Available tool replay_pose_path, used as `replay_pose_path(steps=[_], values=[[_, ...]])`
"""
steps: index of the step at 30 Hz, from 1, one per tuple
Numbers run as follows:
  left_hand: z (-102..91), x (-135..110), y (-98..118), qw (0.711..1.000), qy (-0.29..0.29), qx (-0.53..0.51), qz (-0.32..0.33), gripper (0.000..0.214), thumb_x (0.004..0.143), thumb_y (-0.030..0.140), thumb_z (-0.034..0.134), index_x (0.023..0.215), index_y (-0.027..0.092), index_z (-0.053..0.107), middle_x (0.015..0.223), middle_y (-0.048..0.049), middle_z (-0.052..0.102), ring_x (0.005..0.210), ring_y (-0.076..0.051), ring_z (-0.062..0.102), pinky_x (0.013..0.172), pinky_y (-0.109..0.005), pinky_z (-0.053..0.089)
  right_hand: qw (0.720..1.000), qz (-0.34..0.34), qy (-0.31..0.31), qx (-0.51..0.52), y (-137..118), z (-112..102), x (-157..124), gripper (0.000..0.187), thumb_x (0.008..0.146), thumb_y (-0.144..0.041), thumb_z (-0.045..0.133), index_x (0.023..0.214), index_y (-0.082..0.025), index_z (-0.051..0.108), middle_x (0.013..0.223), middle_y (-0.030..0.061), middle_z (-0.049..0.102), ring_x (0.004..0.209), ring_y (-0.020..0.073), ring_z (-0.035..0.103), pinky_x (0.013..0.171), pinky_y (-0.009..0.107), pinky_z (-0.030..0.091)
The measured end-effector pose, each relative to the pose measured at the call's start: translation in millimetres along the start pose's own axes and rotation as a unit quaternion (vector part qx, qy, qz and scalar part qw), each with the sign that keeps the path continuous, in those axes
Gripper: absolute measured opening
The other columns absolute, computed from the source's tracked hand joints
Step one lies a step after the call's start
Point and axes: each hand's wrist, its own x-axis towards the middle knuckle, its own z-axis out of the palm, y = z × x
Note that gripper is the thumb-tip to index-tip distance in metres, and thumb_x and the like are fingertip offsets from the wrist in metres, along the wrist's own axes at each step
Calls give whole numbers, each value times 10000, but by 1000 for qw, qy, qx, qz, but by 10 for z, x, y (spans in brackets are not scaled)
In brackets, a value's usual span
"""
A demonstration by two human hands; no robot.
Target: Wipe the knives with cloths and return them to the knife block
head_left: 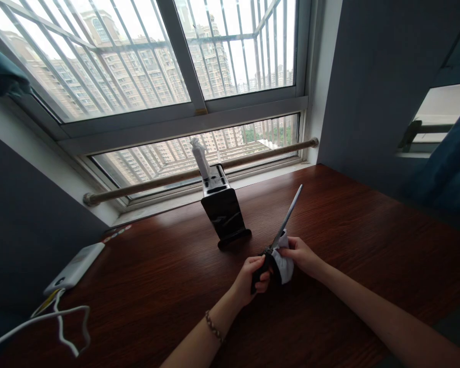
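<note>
My left hand (255, 276) is closed round the black handle of a pair of scissors (289, 214), whose narrow metal blades point up and to the right, away from me. In my right hand (301, 255) a white cloth (285, 268) is pinched between thumb and fingers. The cloth lies against the scissors near the pivot and hangs down beside the handle, partly hiding it. Just beyond my hands stands a black knife block (226, 214) with slots in its top. A white-wrapped upright piece (201, 158) sticks out of one slot.
Everything is over a reddish-brown wooden table (157, 286). At its left edge lies a white box-shaped device (76, 266) with a white cable (61, 322). Behind the table are a barred window (199, 107) and a horizontal rail (253, 156). A blue curtain (450, 158) hangs at right.
</note>
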Motion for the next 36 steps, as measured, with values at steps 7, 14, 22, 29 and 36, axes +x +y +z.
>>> replay_pose_path(steps=[7, 14, 22, 29, 36], values=[[-35, 8, -7, 1000, 2, -10, -2, 342, 786, 444, 519, 730, 106, 509, 484, 54, 357, 319, -11, 254, 334, -166, 92, 1000, 1, 24, 4, -44, 24, -4, 261, 646, -312, 726, 808, -120, 654, 771, 39, 644, 679, 156, 560, 644, 269, 409], [-45, 12, -3, 999, 8, -43, -7, 316, 788, 418, 520, 717, 112, 490, 487, 52, 369, 320, -10, 252, 331, -158, 104, 995, 6, 24, 96, -56, 69, -19, 246, 655, -279, 730, 843, -136, 661, 823, 49, 653, 731, 157, 572, 697, 273, 416], [-21, -6, 16, 999, 13, -2, -38, 355, 743, 451, 564, 688, 105, 504, 452, 46, 383, 297, -14, 251, 316, -159, 108, 994, 27, -41, 94, -46, 69, -37, 219, 632, -249, 745, 802, -128, 678, 763, 34, 650, 683, 136, 562, 679, 264, 405], [-26, -21, 34, 999, -13, 1, -49, 348, 781, 413, 520, 688, 79, 540, 453, 38, 370, 302, -14, 257, 313, -161, 104, 989, 53, -63, 125, -97, 64, -43, 231, 608, -213, 758, 806, -121, 682, 752, 46, 660, 669, 134, 582, 665, 257, 424], [-41, -19, 17, 999, -39, 4, -34, 327, 812, 378, 478, 707, 76, 545, 458, 35, 367, 303, -19, 263, 301, -159, 118, 989, 53, -65, 125, -85, 43, -38, 282, 619, -202, 747, 871, -102, 669, 807, 82, 669, 700, 161, 607, 655, 262, 441]])
